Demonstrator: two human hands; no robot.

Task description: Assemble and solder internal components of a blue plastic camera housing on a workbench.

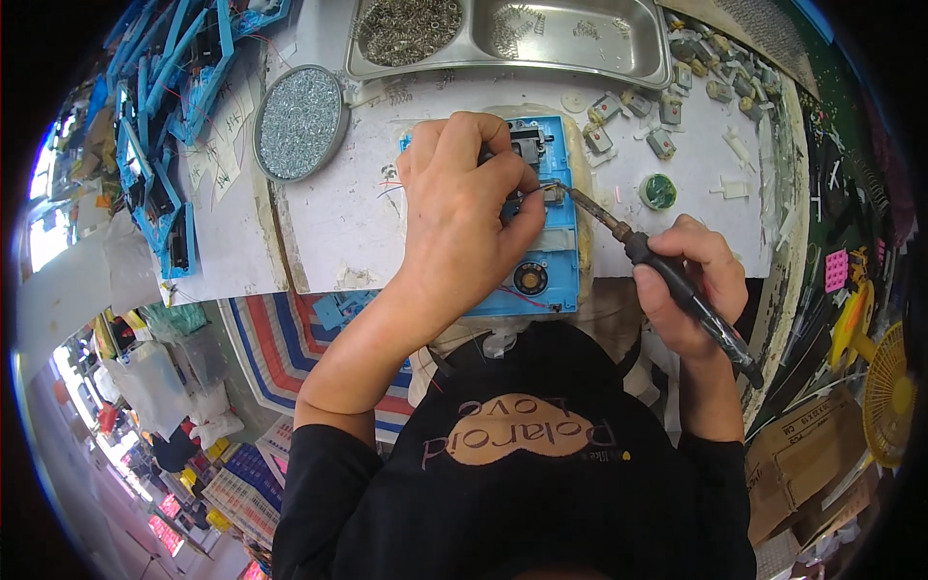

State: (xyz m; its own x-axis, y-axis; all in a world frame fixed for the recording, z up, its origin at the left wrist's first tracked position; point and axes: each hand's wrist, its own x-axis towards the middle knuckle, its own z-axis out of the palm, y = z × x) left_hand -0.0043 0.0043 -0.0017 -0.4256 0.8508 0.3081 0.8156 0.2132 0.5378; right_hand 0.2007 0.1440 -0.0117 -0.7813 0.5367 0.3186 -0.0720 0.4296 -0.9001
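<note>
In front of me, at the table's near edge, lies a blue plastic housing (553, 237) with a round dark speaker-like part (530, 278) at its near end. My left hand (469, 184) rests over its left side, fingers curled and pinched near a small metal part; what they hold is hidden. A soldering iron (667, 275) with a black handle is gripped in my right hand (696, 280). Its tip touches or nearly touches the metal part (553, 193) by my left fingertips. Thin red and blue wires (390, 186) stick out left of the housing.
Small motors (662, 145) lie scattered at the far right, near a small round tin of green stuff (658, 191). A metal tray (570, 63) of springs stands at the back, with a round dish of small metal pieces (300, 123) to its left. Blue frames (145, 164) pile up farther left.
</note>
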